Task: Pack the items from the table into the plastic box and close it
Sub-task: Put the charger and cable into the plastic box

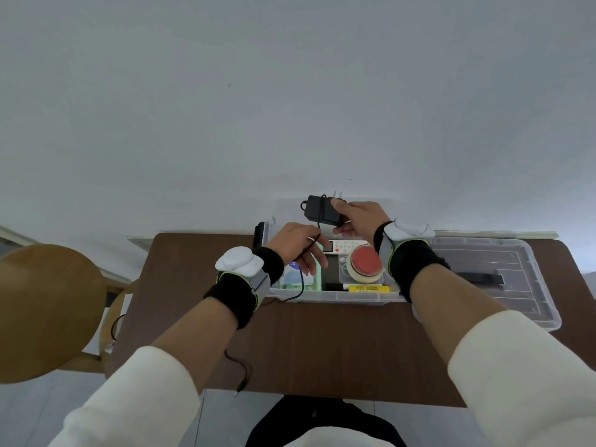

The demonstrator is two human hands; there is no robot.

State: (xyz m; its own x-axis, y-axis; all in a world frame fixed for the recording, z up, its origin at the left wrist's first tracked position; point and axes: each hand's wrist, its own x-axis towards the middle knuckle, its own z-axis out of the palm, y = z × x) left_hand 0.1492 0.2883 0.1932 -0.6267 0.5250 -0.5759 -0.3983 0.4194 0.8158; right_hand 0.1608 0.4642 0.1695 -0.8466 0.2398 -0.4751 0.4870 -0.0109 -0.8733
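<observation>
Right grip point(358, 217) covers the adapter's point(317, 211) right end. Left grip point(296, 245) hides part of the green item point(311, 283) in the box point(335, 296); label unreadable. Stretch of cable point(302, 285) hidden under left forearm, between box and table point(322, 350). Right wrist blocks the box's right end and the lid's point(516, 253) near-left corner. Remote point(350, 245) keys and yellow tube point(369, 288) print: too small to read. Chair point(42, 304) cut by left edge.

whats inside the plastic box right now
Visible in the plastic box: a white remote, a red-topped round item, a yellow tube along the near wall and a green-and-white pack. The left hand covers part of that pack, and the right hand and wrist hide its right end.
</observation>
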